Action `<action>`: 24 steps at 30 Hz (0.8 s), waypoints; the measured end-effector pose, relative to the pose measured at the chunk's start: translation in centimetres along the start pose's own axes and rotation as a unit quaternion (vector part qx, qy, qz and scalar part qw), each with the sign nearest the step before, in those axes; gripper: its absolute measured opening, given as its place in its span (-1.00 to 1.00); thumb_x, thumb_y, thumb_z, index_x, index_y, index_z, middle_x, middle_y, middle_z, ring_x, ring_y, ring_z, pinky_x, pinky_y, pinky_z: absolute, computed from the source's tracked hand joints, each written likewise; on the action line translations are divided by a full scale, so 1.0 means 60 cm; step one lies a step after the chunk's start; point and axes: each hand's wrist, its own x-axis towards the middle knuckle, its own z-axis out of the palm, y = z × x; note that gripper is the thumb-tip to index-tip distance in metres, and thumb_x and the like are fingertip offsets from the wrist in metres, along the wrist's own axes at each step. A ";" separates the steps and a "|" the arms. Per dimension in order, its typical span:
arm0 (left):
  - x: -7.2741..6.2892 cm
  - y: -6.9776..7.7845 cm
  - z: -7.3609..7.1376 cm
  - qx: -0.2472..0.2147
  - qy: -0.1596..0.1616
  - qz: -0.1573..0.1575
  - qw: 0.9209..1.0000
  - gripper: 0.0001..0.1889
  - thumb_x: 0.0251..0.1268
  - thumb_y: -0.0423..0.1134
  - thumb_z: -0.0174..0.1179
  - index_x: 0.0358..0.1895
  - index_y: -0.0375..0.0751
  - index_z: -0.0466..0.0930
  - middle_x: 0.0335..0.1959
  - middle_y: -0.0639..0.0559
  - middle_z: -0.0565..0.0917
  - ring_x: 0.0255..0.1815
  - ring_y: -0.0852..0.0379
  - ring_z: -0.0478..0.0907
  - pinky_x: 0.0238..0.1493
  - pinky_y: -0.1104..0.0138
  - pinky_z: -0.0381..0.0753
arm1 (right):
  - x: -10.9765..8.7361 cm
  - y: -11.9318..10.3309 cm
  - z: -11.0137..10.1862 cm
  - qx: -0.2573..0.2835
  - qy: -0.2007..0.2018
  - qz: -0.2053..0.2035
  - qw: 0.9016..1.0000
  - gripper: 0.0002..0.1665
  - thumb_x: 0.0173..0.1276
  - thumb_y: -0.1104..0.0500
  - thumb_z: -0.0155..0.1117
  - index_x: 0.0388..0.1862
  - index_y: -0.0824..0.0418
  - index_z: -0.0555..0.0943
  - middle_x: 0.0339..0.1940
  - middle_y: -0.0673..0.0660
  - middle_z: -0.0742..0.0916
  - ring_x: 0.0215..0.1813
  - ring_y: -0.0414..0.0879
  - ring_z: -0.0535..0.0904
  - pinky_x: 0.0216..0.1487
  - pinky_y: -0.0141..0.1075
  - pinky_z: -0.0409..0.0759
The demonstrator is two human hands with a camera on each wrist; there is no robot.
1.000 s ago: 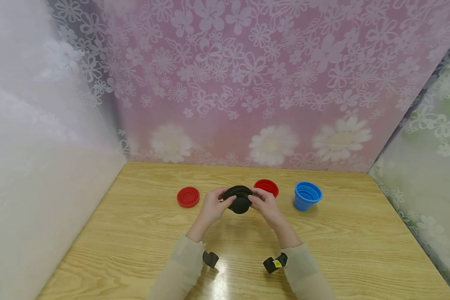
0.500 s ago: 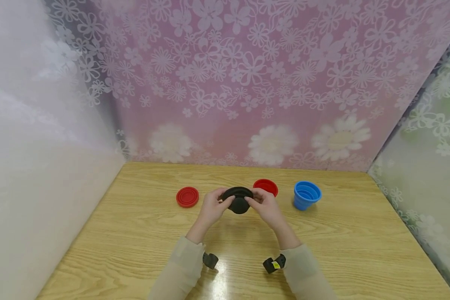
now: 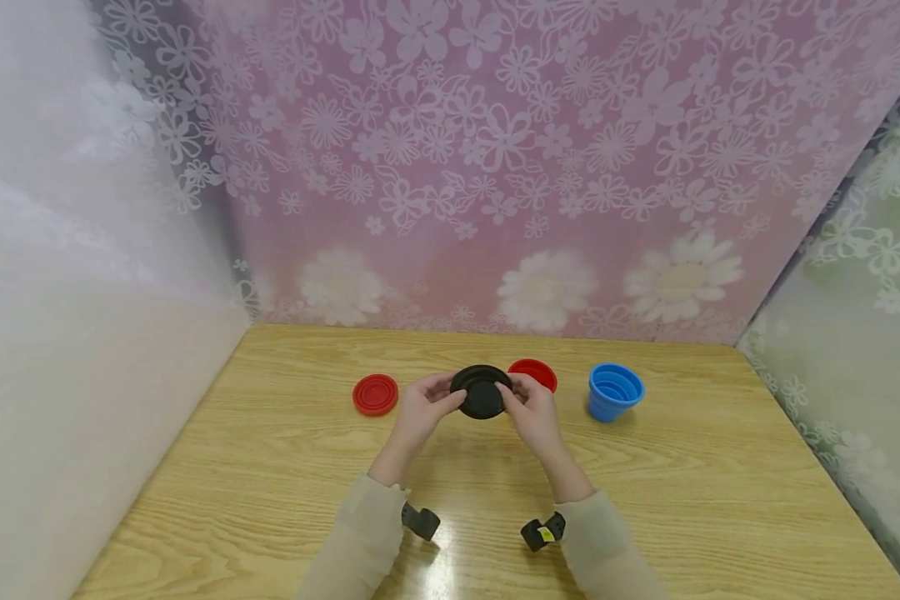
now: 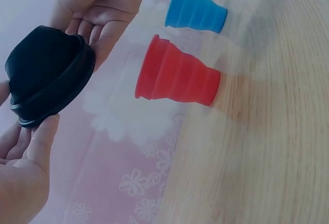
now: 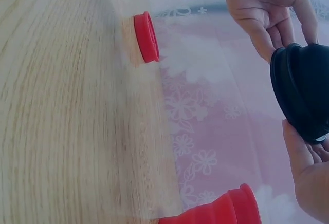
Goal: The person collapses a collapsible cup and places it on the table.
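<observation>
A black collapsible cup [image 3: 483, 402] is held up off the table between my two hands, tilted so its round centre and surrounding rim face the head camera. My left hand [image 3: 422, 410] pinches its left side, thumb in front and fingers behind. On the opposite side my right hand [image 3: 534, 412] grips the rim likewise. In the left wrist view the black cup [image 4: 49, 75] looks squat, bulging above a thick rim. A red collapsible cup [image 4: 177, 75] stands expanded behind the right hand, partly covered in the head view.
Right of the red cup, an expanded blue collapsible cup [image 3: 613, 392] stands on the wooden table [image 3: 285, 483]. A flattened red collapsible cup [image 3: 376, 394] lies to the left. Floral curtains [image 3: 450, 167] border the table's back and sides.
Both hands have tilted the black cup, so it shows rounder and more of its front face. It has shifted slightly up and right. The other cups stay put.
</observation>
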 end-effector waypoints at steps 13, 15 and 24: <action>-0.015 0.045 0.034 0.119 0.085 0.058 0.988 -0.70 0.07 -0.44 0.19 -0.09 -0.48 0.52 -0.22 -0.27 0.59 -0.20 -0.09 0.53 -0.20 0.25 0.54 | -0.005 -0.006 0.008 0.040 0.031 0.029 0.998 -0.72 0.21 0.26 0.19 -0.17 0.45 0.55 -0.41 0.28 0.63 -0.47 -0.20 0.56 -0.41 -0.39 0.58; -0.015 0.047 0.037 0.126 0.092 0.064 0.986 -0.71 0.07 -0.45 0.18 -0.09 -0.49 0.52 -0.23 -0.27 0.59 -0.22 -0.09 0.53 -0.24 0.30 0.55 | -0.007 -0.014 0.008 0.061 0.028 0.040 0.997 -0.71 0.24 0.27 0.16 -0.13 0.47 0.53 -0.37 0.31 0.62 -0.46 -0.22 0.56 -0.39 -0.40 0.57; -0.013 0.038 0.033 0.101 0.125 0.068 0.985 -0.73 0.08 -0.46 0.17 -0.12 -0.53 0.52 -0.29 -0.29 0.59 -0.28 -0.04 0.54 -0.29 0.42 0.54 | -0.010 0.002 0.008 0.156 -0.006 0.038 0.987 -0.63 0.23 0.38 0.12 0.03 0.45 0.45 -0.20 0.36 0.60 -0.30 -0.16 0.60 -0.26 -0.33 0.56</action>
